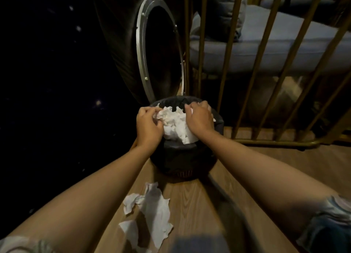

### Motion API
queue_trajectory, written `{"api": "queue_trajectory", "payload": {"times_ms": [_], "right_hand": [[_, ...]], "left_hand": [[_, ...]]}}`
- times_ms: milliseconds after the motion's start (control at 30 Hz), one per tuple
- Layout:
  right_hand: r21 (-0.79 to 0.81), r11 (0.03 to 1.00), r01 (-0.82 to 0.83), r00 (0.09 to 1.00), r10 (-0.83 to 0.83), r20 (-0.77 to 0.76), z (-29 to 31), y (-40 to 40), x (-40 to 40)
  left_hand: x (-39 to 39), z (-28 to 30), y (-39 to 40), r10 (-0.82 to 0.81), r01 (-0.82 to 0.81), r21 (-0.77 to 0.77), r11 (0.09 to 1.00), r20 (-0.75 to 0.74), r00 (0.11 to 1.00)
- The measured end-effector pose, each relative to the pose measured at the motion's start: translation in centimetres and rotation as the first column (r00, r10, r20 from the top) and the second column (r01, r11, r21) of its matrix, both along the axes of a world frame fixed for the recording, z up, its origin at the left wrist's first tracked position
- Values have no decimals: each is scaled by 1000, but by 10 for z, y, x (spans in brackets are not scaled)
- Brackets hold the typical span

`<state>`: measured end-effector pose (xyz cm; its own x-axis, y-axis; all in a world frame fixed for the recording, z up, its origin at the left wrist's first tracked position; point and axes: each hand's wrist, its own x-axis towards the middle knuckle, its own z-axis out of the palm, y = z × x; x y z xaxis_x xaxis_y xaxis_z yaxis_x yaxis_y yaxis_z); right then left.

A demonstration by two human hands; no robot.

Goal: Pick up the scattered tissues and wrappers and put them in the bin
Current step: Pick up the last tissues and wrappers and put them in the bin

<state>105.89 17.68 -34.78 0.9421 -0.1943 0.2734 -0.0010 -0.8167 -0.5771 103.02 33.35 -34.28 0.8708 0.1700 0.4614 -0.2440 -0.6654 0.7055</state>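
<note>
Over the round black bin [182, 157], both the left hand [149, 128] and right hand [199, 119] have fingers curled tight, gripping a crumpled white tissue wad [175, 124] between them; flatter torn tissues [152, 212] lie on the wood-grain floor [199, 205].

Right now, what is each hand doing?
Left hand: closed on the tissue wad over the bin.
Right hand: closed on the same tissue wad.
</note>
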Motion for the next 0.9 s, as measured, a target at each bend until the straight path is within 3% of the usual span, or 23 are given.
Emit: {"api": "queue_trajectory", "payload": {"times_ms": [100, 233, 300, 400, 467, 567, 700, 800, 900], "right_hand": [[-186, 972, -146, 968, 101, -231, -16, -2, 13], [-71, 945, -319, 779, 219, -587, -34, -4, 32], [-115, 929, -351, 713, 185, -676, -43, -3, 43], [-138, 926, -350, 694, 158, -702, -44, 4, 53], [-63, 960, -272, 747, 169, -643, -35, 9, 53], [53, 987, -154, 879, 161, -449, -17, 12, 45], [50, 983, -179, 970, 184, -157, 11, 22, 24], [60, 952, -299, 951, 292, 104, 24, 40, 0], [33, 867, -497, 814, 452, 364, 24, 67, -30]], "left_hand": [[17, -13, -10, 17, 5, 184, 983, -119, 993], [26, -12, -22, 94, 209, 562, 800, -461, 882], [28, -7, -23, 105, 305, 582, 753, -565, 818], [26, -2, -14, 9, 276, 471, 838, -518, 856], [16, 1, -1, -23, 203, 400, 893, -412, 911], [-6, 7, 17, -42, 130, 404, 905, -218, 975], [-42, 4, 39, 43, 8, 340, 941, -141, 989], [-77, -2, 50, 82, -27, 297, 954, -174, 981], [-115, -11, 64, 118, -55, 271, 961, -220, 968]]}}
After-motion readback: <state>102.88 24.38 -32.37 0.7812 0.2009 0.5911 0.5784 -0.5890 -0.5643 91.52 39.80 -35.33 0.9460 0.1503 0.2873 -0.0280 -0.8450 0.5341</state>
